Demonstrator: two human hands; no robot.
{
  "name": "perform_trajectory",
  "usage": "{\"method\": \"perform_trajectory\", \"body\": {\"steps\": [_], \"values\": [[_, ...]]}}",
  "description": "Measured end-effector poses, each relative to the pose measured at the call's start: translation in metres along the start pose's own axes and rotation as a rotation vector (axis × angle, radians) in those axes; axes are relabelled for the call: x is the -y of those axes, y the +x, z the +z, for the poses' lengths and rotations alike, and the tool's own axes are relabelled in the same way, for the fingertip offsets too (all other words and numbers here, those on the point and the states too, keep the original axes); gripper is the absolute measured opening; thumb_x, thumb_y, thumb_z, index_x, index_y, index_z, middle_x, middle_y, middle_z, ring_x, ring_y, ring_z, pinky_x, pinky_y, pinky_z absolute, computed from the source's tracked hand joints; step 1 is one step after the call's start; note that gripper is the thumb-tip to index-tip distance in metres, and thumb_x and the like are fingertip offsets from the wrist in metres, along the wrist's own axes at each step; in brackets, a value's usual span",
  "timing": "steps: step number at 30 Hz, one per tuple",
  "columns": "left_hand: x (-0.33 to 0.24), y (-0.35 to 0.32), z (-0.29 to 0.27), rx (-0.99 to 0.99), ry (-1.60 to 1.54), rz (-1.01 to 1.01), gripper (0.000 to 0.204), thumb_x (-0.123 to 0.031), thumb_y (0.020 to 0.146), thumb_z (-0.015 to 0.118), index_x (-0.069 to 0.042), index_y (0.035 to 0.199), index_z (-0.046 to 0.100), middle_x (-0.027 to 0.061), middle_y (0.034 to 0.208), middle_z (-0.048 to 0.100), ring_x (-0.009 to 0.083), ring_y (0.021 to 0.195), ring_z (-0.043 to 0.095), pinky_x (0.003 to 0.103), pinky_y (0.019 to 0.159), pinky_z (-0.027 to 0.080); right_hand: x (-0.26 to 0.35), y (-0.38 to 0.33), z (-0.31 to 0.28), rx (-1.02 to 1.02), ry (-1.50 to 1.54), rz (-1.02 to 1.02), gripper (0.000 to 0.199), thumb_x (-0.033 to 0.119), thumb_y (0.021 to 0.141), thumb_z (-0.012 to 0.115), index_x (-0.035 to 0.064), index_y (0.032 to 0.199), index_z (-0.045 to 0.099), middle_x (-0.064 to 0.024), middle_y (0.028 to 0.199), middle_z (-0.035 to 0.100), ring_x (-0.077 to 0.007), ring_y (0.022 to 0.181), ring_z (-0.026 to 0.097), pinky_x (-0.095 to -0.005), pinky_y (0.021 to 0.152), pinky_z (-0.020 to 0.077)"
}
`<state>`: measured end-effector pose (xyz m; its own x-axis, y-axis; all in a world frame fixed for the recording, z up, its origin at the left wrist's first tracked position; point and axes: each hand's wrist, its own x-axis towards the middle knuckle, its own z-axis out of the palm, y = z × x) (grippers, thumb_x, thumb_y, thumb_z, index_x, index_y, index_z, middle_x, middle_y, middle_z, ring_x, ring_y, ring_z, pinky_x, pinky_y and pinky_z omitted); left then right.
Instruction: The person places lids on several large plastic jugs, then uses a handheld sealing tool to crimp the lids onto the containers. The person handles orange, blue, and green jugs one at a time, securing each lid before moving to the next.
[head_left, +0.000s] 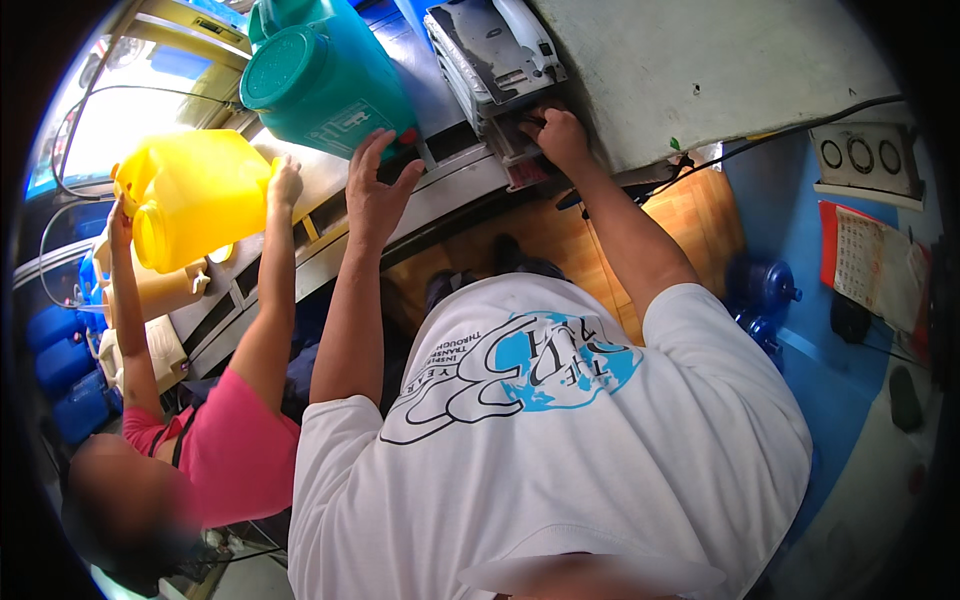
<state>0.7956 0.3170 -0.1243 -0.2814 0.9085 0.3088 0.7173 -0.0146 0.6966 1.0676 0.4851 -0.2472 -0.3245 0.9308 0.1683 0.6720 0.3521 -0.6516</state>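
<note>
At the steel counter, 2 hands up
Left hand (378, 190) spreads open fingers against the teal jug (325, 85) on the steel counter (455, 185); right hand (556, 135) curls into the grey drawer unit (495, 60), grip unclear; wooden floor (690, 220) below.

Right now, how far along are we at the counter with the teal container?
Looks done: the teal container stands capped on the counter. In hand: the left hand is open beside its base, while the right hand reaches into the grey machine. Left: a co-worker still holds the yellow jug up with both hands.
</note>
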Motion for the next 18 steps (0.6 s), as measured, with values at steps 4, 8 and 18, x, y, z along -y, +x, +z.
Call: {"method": "perform_trajectory", "body": {"steps": [4, 8, 18], "values": [[-0.013, 0.005, 0.01, 0.085, -0.064, -0.025, 0.053, -0.027, 0.081, 0.084, -0.01, 0.127, 0.065, 0.0128, 0.129, 0.065, 0.0306, 0.122, 0.06, 0.039, 0.104, 0.047, 0.009, 0.004, -0.004, -0.019, 0.12, 0.1, 0.032, 0.032, 0.08, 0.082, 0.0053, 0.096, 0.074, -0.0186, 0.095, 0.073, -0.0357, 0.088, 0.07, -0.0418, 0.078, 0.0549], [-0.025, 0.02, 0.022, 0.178, -0.143, -0.092, 0.048, -0.029, 0.083, 0.082, -0.008, 0.124, 0.067, 0.0125, 0.115, 0.071, 0.0269, 0.109, 0.067, 0.036, 0.094, 0.052, 0.03, 0.007, -0.017, -0.001, 0.365, 0.18, 0.036, 0.029, 0.078, 0.082, 0.008, 0.105, 0.073, -0.015, 0.091, 0.072, -0.0297, 0.082, 0.07, -0.0382, 0.078, 0.0546], [-0.041, 0.091, 0.052, 0.507, -0.542, -0.307, 0.031, -0.021, 0.088, 0.076, 0.0, 0.112, 0.071, 0.0059, 0.093, 0.074, 0.0114, 0.083, 0.067, 0.026, 0.074, 0.053, 0.111, 0.016, -0.073, 0.314, 0.565, -0.13, 0.068, 0.019, 0.08, 0.085, 0.0113, 0.14, 0.053, -0.0064, 0.088, 0.071, -0.0138, 0.08, 0.066, -0.031, 0.075, 0.0535]]}}
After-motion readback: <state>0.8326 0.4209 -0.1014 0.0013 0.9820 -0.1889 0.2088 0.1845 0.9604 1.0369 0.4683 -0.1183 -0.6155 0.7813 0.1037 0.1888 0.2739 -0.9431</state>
